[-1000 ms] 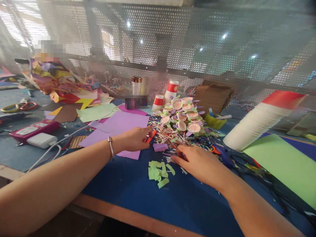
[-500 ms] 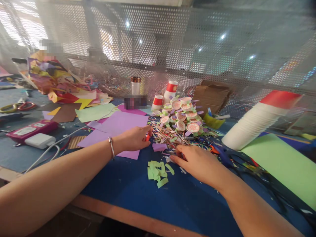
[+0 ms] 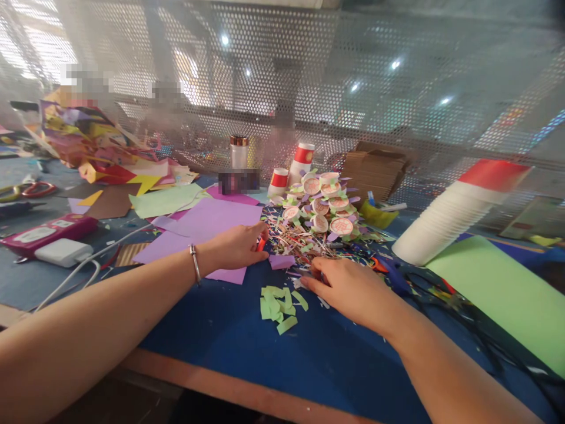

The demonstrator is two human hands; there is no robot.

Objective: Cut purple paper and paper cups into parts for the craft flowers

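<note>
My left hand [image 3: 238,244] rests over the edge of the purple paper [image 3: 207,218], its fingers curled round a small orange object [image 3: 262,243] whose kind I cannot make out. My right hand [image 3: 338,285] is low over the paper scraps [image 3: 300,241], thumb and index finger apart, with nothing visible between them. A purple strip [image 3: 281,262] lies between the hands. Nearer to me is a small pile of light green paper pieces [image 3: 277,303]. Behind the scraps is a heap of small round printed discs [image 3: 329,203] with green and purple paper tabs.
A tall leaning stack of paper cups [image 3: 445,224] and a green sheet [image 3: 503,300] are on the right. Black cables [image 3: 468,312] run beside my right forearm. On the left lie a magenta power strip [image 3: 50,232], a white plug, scissors [image 3: 37,188] and coloured paper. A perforated metal screen stands behind.
The whole scene has shifted slightly left in view. Both hands keep almost the same places and poses; the scraps and green pieces look unchanged.
</note>
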